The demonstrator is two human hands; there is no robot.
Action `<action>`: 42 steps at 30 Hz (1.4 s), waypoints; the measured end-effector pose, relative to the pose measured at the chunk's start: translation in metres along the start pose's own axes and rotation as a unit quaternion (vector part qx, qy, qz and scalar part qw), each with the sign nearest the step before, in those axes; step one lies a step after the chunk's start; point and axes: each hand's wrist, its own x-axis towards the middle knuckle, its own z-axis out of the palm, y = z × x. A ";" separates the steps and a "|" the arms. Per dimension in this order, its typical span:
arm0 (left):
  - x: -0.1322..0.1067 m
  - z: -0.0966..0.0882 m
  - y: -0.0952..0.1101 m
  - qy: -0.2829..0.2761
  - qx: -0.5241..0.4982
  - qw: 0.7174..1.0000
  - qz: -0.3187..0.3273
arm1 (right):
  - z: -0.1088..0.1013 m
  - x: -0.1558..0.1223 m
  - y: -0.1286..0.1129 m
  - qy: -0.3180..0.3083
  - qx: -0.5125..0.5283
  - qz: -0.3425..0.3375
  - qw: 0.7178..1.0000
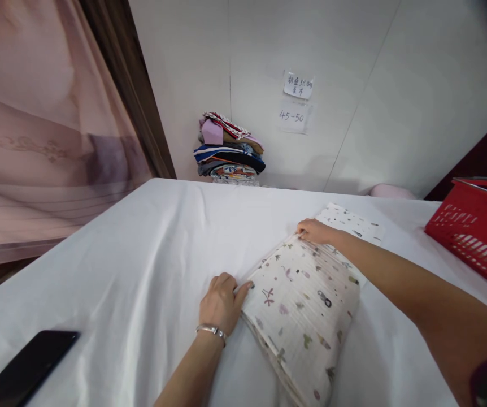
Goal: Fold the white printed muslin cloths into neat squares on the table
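A folded white cloth (307,305) with small coloured prints lies on the white-covered table (142,254). My left hand (220,302), with a silver bracelet at the wrist, pinches the cloth's near left corner with curled fingers. My right hand (313,230) reaches across and grips the far left corner of the fold, fingers closed on the fabric. Part of the cloth sticks out flat beyond my right hand.
A stack of folded clothes (229,150) stands at the far edge against the wall. A red plastic basket (476,232) sits at the right. A black phone (27,367) lies at the near left corner. Two paper notes (296,102) hang on the wall; a pink curtain (35,124) hangs left.
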 end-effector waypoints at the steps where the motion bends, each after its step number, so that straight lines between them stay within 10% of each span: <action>1: 0.000 -0.001 0.000 -0.003 -0.007 1.000 0.003 | -0.001 0.000 0.000 0.002 0.004 0.011 1.000; 29: 0.002 0.003 0.000 0.015 -0.011 1.000 -0.010 | -0.013 0.022 -0.003 -0.125 0.062 0.132 0.981; 42: 0.002 0.004 -0.006 0.006 -0.043 0.999 0.007 | -0.022 0.016 0.059 -0.121 0.082 0.135 0.980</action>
